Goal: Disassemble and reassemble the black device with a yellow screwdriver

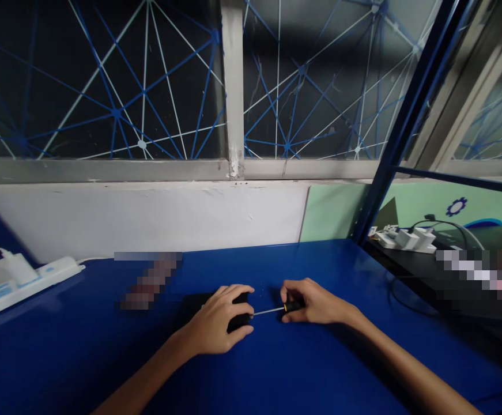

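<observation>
My left hand is wrapped over a black box-like object on the blue tabletop, and its palm and fingers hide most of it. In my right hand is a screwdriver with a black and yellow handle, gripped between thumb and fingers. Its thin metal shaft points left and slightly down. The tip meets the right side of the black object, beside my left fingers. What exactly it touches there is too small to make out.
The blue table reaches back to a white wall below windows. A white power strip with a plug lies at the left. A pixelated item is at the back left. Past a blue metal post, another power strip rests on a black surface.
</observation>
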Motion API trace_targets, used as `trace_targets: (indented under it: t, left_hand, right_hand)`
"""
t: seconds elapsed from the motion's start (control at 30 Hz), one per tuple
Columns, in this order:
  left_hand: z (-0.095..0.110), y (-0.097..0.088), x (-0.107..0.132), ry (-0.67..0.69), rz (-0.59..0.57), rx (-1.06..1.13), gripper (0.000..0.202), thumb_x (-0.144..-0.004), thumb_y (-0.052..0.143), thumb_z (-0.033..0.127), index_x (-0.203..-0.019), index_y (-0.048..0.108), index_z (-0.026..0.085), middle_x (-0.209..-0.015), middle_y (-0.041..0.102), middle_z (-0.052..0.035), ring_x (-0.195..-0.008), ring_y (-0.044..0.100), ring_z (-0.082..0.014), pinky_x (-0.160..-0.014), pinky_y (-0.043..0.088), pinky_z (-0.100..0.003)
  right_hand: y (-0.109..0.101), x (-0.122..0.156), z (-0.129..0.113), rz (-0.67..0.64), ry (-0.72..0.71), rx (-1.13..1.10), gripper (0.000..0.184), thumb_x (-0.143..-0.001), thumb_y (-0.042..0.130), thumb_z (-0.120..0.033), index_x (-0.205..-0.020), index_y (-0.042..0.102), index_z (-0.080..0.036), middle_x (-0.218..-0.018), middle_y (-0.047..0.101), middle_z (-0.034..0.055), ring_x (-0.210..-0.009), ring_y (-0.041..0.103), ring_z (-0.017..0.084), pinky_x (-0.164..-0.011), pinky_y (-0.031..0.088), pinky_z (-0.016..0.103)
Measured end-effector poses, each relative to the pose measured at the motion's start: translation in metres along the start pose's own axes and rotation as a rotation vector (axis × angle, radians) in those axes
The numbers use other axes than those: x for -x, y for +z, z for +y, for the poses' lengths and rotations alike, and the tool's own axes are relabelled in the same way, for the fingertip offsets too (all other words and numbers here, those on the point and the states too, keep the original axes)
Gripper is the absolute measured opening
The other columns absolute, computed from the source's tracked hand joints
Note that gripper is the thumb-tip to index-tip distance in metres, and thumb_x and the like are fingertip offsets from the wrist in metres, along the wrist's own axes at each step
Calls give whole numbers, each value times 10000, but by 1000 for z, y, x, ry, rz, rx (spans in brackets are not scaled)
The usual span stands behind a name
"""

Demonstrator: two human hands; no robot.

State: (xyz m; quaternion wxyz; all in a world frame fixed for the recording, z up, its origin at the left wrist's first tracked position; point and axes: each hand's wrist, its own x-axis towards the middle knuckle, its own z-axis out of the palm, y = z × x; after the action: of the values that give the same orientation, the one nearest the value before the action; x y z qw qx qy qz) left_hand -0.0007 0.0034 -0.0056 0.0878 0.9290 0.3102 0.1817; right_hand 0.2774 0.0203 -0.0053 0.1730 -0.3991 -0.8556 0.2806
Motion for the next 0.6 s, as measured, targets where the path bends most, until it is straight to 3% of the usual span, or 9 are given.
trace_targets:
  t: [0.2, 0.3, 0.4, 0.6]
  left_hand:
    - [0, 0, 0, -38, -5, -2, 222, -851, 619, 324, -1061, 656, 262, -1342, 518, -76, -1181, 515, -308, -950, 432, -508]
    - [-1, 0, 1, -44, 50, -8, 329, -847, 623, 324, -1173, 613, 276, -1350, 515, -76, -1198, 502, -300, -971, 421, -505]
    - [-1, -1, 1, -2, 86, -10, 317, -841, 635, 322, -1153, 627, 264, -1319, 551, -73, -1241, 470, -293, -1017, 375, -508]
    - [6, -6, 0, 29, -28, -22, 343, -800, 685, 388, -1130, 659, 295, -1247, 621, -48, -1241, 481, -315, -1038, 311, -561]
  right_hand:
    - [-1, -1, 6, -5, 3, 8, 286, -741, 742, -397, -839, 586, -177, -661, 510, -52, -572, 423, 87, -525, 281, 209]
    - [-3, -1, 7, 8, 20, 9, 275, -751, 732, -396, -837, 596, -173, -655, 506, -50, -574, 420, 89, -527, 283, 211]
    - [-5, -1, 9, 24, 33, 9, 259, -759, 723, -385, -833, 602, -169, -662, 510, -44, -585, 430, 94, -532, 287, 212]
    - [-5, 0, 10, 32, 27, 17, 257, -771, 712, -397, -843, 611, -172, -669, 523, -40, -591, 439, 97, -536, 292, 210]
